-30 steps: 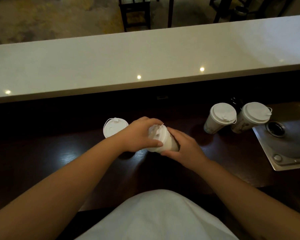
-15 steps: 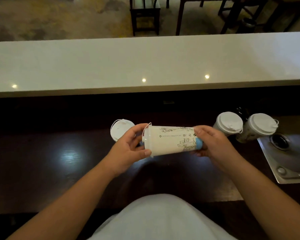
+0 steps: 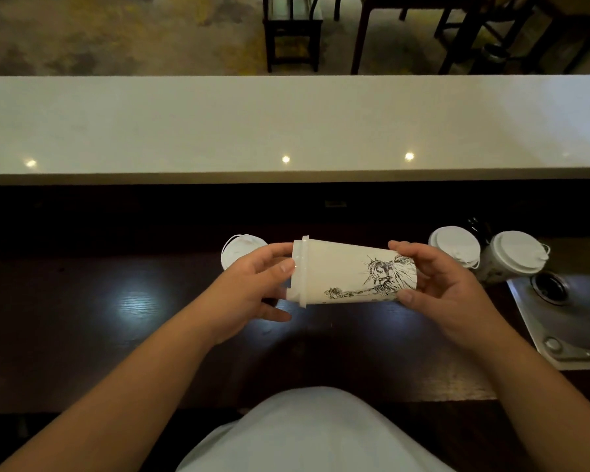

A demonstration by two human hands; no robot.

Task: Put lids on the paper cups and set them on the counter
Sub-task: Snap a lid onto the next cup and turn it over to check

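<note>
Hands have turned the paper cup [image 3: 351,275] sideways above the dark worktop: left hand [image 3: 252,287] grips its lid [image 3: 300,271], right hand [image 3: 447,284] clasps the base, suggesting a seal check before it goes up on the pale counter [image 3: 286,124]. One spare lid [image 3: 234,252] lies left; two lidded cups [image 3: 457,245] [image 3: 511,255] stand right, beside the sink [image 3: 573,321].

Three paper cups with lids: one held sideways [image 3: 348,275], two standing at the right [image 3: 455,247] [image 3: 515,255]. One loose lid [image 3: 234,248]. One sink [image 3: 579,321]. Two hands [image 3: 249,287] [image 3: 447,287].
</note>
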